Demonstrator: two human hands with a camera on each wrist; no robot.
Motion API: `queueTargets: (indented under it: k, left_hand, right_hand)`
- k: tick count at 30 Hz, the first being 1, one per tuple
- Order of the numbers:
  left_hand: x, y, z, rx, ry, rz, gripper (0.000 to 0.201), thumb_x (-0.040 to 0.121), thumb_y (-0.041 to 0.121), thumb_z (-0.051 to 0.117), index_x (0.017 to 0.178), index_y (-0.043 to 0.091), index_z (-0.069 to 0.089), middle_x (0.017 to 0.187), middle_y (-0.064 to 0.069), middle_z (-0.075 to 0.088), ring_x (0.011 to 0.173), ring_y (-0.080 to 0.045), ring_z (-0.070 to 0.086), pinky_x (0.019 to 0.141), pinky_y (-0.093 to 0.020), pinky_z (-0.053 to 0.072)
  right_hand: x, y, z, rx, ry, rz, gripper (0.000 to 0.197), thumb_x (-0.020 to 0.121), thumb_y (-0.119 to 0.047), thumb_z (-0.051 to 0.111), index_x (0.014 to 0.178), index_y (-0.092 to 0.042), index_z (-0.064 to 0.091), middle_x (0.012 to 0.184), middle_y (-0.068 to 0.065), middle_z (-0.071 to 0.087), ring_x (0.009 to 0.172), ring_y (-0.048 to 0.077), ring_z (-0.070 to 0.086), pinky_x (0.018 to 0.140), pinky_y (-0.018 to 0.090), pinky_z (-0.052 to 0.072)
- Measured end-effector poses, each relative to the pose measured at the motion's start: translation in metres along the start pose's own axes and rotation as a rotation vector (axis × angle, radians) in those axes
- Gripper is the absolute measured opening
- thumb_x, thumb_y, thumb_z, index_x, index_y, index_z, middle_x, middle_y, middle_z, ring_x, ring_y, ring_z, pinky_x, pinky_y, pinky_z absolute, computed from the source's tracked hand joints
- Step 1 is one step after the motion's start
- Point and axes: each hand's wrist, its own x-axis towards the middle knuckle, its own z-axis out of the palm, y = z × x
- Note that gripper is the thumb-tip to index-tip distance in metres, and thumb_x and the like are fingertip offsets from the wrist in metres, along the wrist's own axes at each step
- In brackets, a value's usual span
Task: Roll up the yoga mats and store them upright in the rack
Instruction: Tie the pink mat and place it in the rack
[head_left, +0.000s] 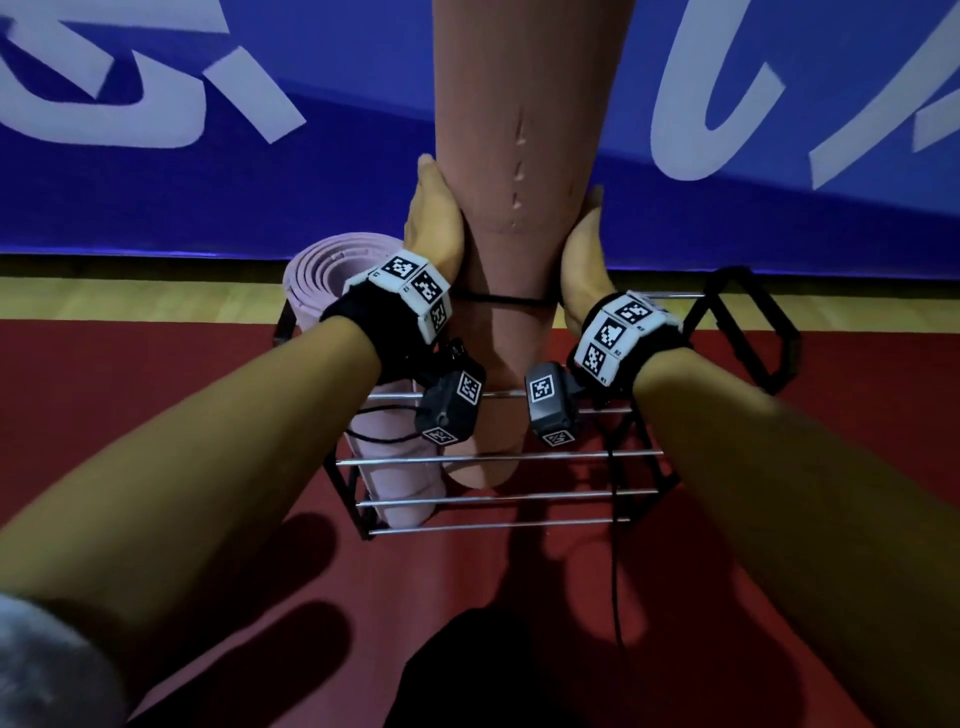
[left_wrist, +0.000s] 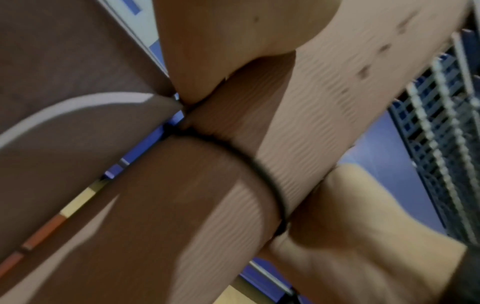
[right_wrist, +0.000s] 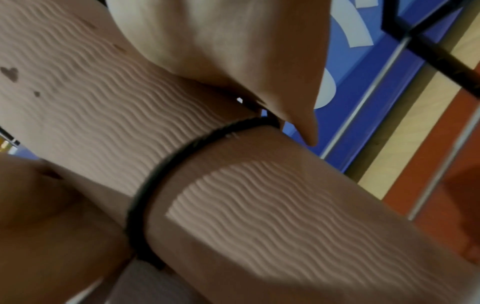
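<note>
A rolled salmon yoga mat (head_left: 524, 130) stands upright, bound by a thin black band (head_left: 498, 300). My left hand (head_left: 434, 218) grips its left side and my right hand (head_left: 582, 249) its right side, both just above the band. The mat's lower end sits inside the black rack with metal rails (head_left: 498, 457); I cannot tell whether it touches the floor. A rolled lilac mat (head_left: 332, 270) stands upright in the rack's left end, right beside it. The wrist views show the ribbed mat (left_wrist: 311, 113) (right_wrist: 259, 205), the band (left_wrist: 259, 168) (right_wrist: 161, 179) and both hands (left_wrist: 221, 41) (right_wrist: 221, 51) against it.
The rack's right half (head_left: 623, 415) holds nothing, up to its black end frame (head_left: 748, 327). Behind it hangs a blue banner with white letters (head_left: 260, 182), above a wooden floor strip (head_left: 130, 296). The rack stands on red flooring (head_left: 156, 364). A black cable (head_left: 615, 571) hangs from my right wrist.
</note>
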Motion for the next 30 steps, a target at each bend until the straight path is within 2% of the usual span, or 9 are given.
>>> queueTargets:
  k: [4, 8, 12, 18, 20, 24, 27, 29, 30]
  left_hand:
    - [0.004, -0.006, -0.001, -0.02, -0.012, 0.003, 0.1, 0.064, 0.083, 0.02, 0.144, 0.031, 0.049, 0.143, 0.003, 0.055, 0.136, -0.02, 0.045, 0.118, -0.047, 0.026]
    - [0.011, -0.01, 0.0, -0.036, -0.095, -0.006, 0.098, 0.061, 0.096, 0.024, 0.131, 0.038, 0.062, 0.129, 0.006, 0.066, 0.126, -0.019, 0.056, 0.113, -0.048, 0.034]
    - [0.037, -0.024, -0.004, 0.007, -0.134, -0.033, 0.104, 0.048, 0.11, 0.022, 0.132, 0.056, 0.053, 0.136, 0.016, 0.06, 0.133, -0.016, 0.049, 0.112, -0.053, 0.029]
    - [0.025, -0.02, -0.006, 0.039, -0.135, 0.048, 0.102, 0.053, 0.108, 0.019, 0.135, 0.056, 0.049, 0.139, 0.015, 0.057, 0.136, -0.018, 0.046, 0.113, -0.054, 0.027]
    - [0.023, -0.017, -0.004, 0.023, -0.135, 0.049, 0.102, 0.053, 0.108, 0.022, 0.135, 0.054, 0.05, 0.14, 0.015, 0.057, 0.136, -0.016, 0.047, 0.113, -0.053, 0.028]
    - [0.018, -0.016, -0.005, 0.024, -0.135, 0.066, 0.103, 0.055, 0.107, 0.026, 0.138, 0.051, 0.049, 0.142, 0.016, 0.055, 0.136, -0.012, 0.046, 0.112, -0.051, 0.03]
    - [-0.004, -0.016, -0.007, 0.035, -0.146, 0.118, 0.091, 0.062, 0.103, 0.025, 0.131, 0.052, 0.054, 0.137, 0.018, 0.058, 0.133, -0.012, 0.049, 0.113, -0.049, 0.029]
    - [-0.015, -0.015, -0.006, 0.049, -0.153, 0.131, 0.084, 0.067, 0.1, 0.02, 0.126, 0.053, 0.057, 0.133, 0.016, 0.061, 0.13, -0.016, 0.052, 0.112, -0.05, 0.029]
    - [-0.016, -0.016, -0.006, 0.056, -0.157, 0.127, 0.085, 0.067, 0.1, 0.018, 0.127, 0.053, 0.056, 0.133, 0.015, 0.061, 0.13, -0.017, 0.051, 0.113, -0.051, 0.029]
  right_hand:
    - [0.001, 0.023, -0.004, -0.024, -0.016, 0.11, 0.081, 0.096, -0.074, 0.017, 0.149, -0.021, 0.047, 0.152, 0.005, 0.048, 0.14, 0.025, 0.042, 0.121, 0.043, 0.026]
    - [0.003, 0.033, -0.01, -0.016, -0.039, 0.159, 0.077, 0.099, -0.069, 0.012, 0.153, -0.02, 0.039, 0.157, 0.005, 0.039, 0.145, 0.025, 0.036, 0.123, 0.041, 0.021]
    - [0.004, 0.033, -0.011, -0.037, -0.036, 0.164, 0.078, 0.099, -0.07, 0.011, 0.153, -0.021, 0.038, 0.157, 0.006, 0.04, 0.144, 0.026, 0.036, 0.12, 0.041, 0.023]
    - [0.002, 0.04, -0.012, -0.028, 0.035, 0.131, 0.083, 0.095, -0.075, 0.017, 0.15, -0.018, 0.044, 0.153, 0.006, 0.045, 0.142, 0.027, 0.04, 0.121, 0.045, 0.025]
    - [0.001, 0.037, -0.011, -0.041, 0.017, 0.157, 0.099, 0.081, -0.086, 0.016, 0.152, -0.021, 0.041, 0.156, 0.006, 0.043, 0.144, 0.028, 0.037, 0.122, 0.047, 0.023]
    - [-0.001, 0.038, -0.014, -0.024, 0.02, 0.166, 0.115, 0.065, -0.093, 0.016, 0.153, -0.023, 0.041, 0.156, 0.006, 0.043, 0.143, 0.028, 0.038, 0.122, 0.048, 0.023]
    - [0.004, 0.052, -0.018, -0.024, 0.027, 0.155, 0.13, 0.047, -0.101, 0.019, 0.15, -0.025, 0.045, 0.152, 0.004, 0.048, 0.14, 0.026, 0.043, 0.121, 0.048, 0.025]
    - [-0.003, 0.054, -0.02, -0.032, 0.009, 0.172, 0.128, 0.05, -0.099, 0.019, 0.15, -0.024, 0.045, 0.151, 0.005, 0.049, 0.139, 0.026, 0.044, 0.12, 0.048, 0.026]
    - [-0.009, 0.052, -0.02, -0.026, 0.006, 0.178, 0.122, 0.057, -0.098, 0.018, 0.151, -0.024, 0.044, 0.152, 0.006, 0.048, 0.14, 0.027, 0.043, 0.12, 0.049, 0.026]
